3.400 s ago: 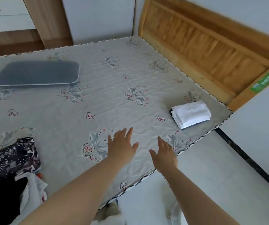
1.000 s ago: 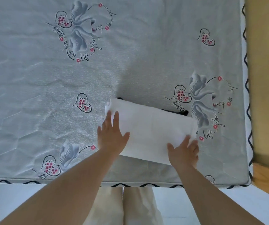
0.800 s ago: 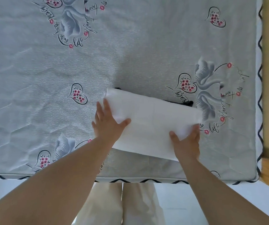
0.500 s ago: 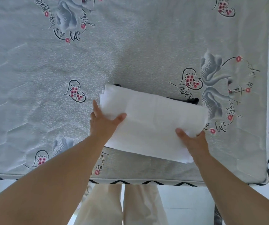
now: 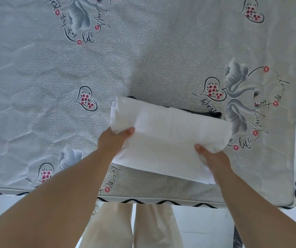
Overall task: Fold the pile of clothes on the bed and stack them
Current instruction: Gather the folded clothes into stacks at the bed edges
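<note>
White folded garment sits near the front edge of the grey printed mattress. Left hand grips its left end, right hand its right end, thumbs on top. Dark cloth peeks out behind, possibly underneath.

One folded white garment, one dark garment (underneath), two hands.

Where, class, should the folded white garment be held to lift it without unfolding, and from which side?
Hold the folded white garment at its two short ends, coming from the near mattress edge. It lies as a wide, layered rectangle, so a left hand and right hand with thumbs on top and fingers underneath would likely keep the layers together.
</note>
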